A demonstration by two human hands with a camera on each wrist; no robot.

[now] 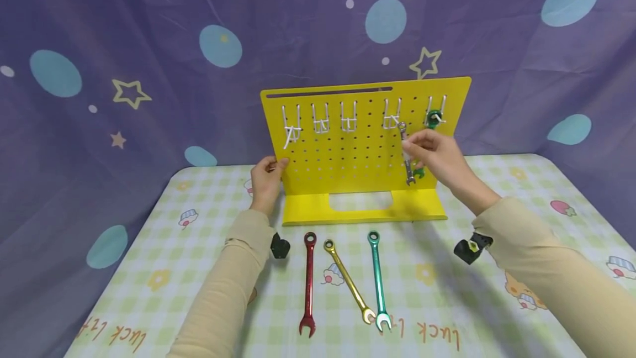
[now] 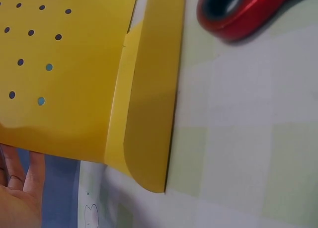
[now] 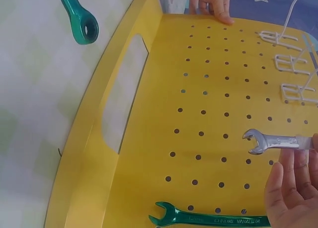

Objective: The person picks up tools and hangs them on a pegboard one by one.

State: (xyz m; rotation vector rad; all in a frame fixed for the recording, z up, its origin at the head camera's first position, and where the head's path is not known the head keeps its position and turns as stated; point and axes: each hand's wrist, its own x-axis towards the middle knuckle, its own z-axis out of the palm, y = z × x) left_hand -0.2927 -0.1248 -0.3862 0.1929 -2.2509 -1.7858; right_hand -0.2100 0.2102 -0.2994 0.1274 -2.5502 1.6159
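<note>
My right hand (image 1: 437, 156) pinches a silver combination wrench (image 1: 409, 169) upright in front of the yellow pegboard (image 1: 348, 175). The wrench's ring end is right at the tip of a white hook (image 1: 392, 117), and its open jaw points down. Beside it, a dark green wrench (image 3: 213, 218) hangs from the rightmost hook (image 1: 443, 105), partly hidden by my right hand in the head view. At the board's left edge, my left hand (image 1: 266, 178) holds on with the thumb in front and fingers (image 2: 35, 176) behind.
On the checked tablecloth (image 1: 199, 269) before the board lie a red wrench (image 1: 309, 280), a gold wrench (image 1: 350, 282) and a teal wrench (image 1: 379, 283). Bare white hooks (image 1: 321, 119) line the board's upper left. A purple curtain (image 1: 298, 26) hangs behind.
</note>
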